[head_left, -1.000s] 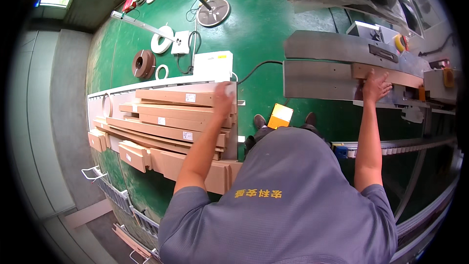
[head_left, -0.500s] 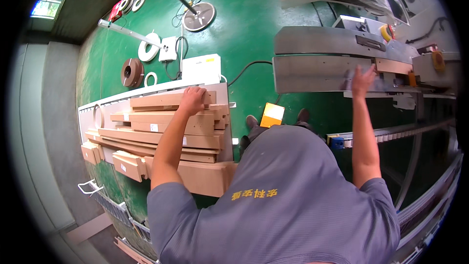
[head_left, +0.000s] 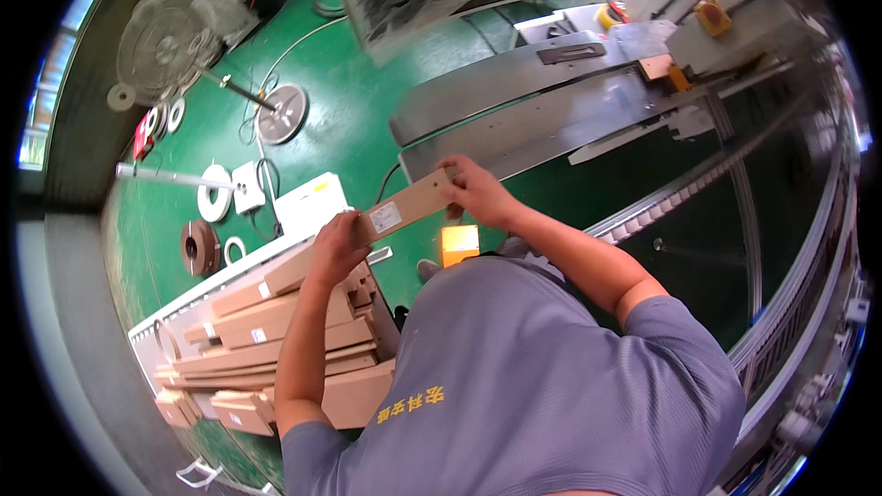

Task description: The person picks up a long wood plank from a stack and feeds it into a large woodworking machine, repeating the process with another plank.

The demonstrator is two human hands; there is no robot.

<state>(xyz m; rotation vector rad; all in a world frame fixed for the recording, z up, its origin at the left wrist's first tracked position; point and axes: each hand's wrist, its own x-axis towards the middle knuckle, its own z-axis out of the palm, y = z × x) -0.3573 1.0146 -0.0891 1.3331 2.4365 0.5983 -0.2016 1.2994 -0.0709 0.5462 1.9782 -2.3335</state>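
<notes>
You hold a short wooden board (head_left: 401, 210) with a small white label in the air in front of your chest, above the green floor (head_left: 349, 119). Your left hand (head_left: 338, 245) is closed around its lower left end; your right hand (head_left: 480, 195) pinches its upper right end, fingers curled over the edge.

The board sits tilted, right end higher. With only the ends gripped, a loosened finger on either side could let that end swing down, and the board would likely drop onto the stack of boards (head_left: 276, 331) just below and left of it, knocking the loosely piled top pieces askew. The stack looks uneven, with pieces overhanging at its left end, so a bump there may send some sliding off.

To the right of the board and beyond it runs the grey metal machine table (head_left: 551, 119), its near edge a long straight line; the board's right end is close to that edge, and swinging it carelessly could strike the metal. Further right, the curved rail (head_left: 680, 193) narrows the room.

The open space is directly between the stack and the machine table, over bare floor. A small orange block (head_left: 459, 243) lies on the floor just under the board, by your feet; watch your step.
</notes>
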